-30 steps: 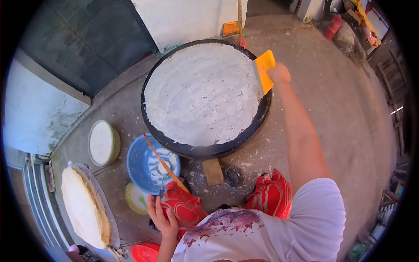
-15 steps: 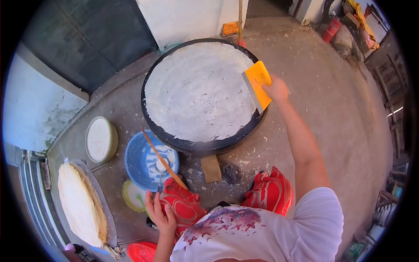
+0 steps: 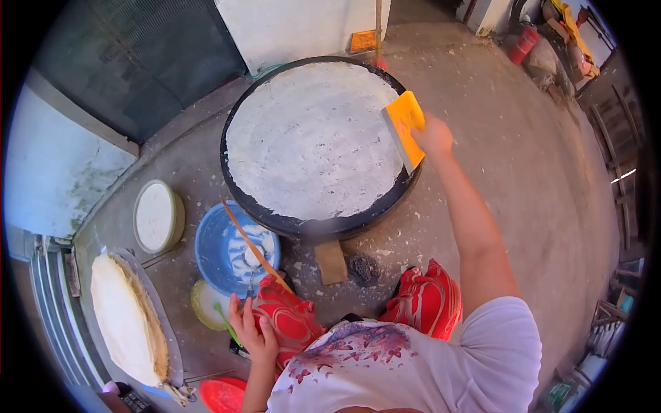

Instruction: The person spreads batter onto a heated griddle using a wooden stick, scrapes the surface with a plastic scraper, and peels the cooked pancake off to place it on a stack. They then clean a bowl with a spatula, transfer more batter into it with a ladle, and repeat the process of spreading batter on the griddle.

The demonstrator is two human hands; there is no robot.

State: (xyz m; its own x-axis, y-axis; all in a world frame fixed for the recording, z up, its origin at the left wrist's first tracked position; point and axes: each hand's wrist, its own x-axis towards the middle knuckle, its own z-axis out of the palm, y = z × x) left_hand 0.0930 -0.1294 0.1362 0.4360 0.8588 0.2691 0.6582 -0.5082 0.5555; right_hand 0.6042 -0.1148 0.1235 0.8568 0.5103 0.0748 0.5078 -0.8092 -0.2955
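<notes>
A large round black griddle (image 3: 240, 199) stands in front of me, covered by a thin sheet of pale batter (image 3: 313, 141). My right hand (image 3: 435, 135) grips a yellow scraper (image 3: 407, 120), whose grey blade lies along the right rim of the griddle. My left hand (image 3: 255, 334) rests by my left knee with fingers spread, holding nothing. Close to it are a blue basin (image 3: 204, 251) with white batter smeared inside, a long thin wooden strip (image 3: 242, 233) leaning across that basin, and a small pale green bowl (image 3: 206, 306) with a green handle in it.
A tub of white batter (image 3: 155, 217) stands left on the concrete floor. Nearer me, a stack of thin pancakes (image 3: 124, 320) lies on a round board. A brown cloth-like piece (image 3: 331, 262) and a dark scouring pad (image 3: 363, 269) sit before the griddle. A red basin (image 3: 222, 394) is at bottom left.
Little differs. The scraper and my right hand sit slightly higher in view, still at the right rim. The whole scene has shifted up a touch; my left hand stays by the knee.
</notes>
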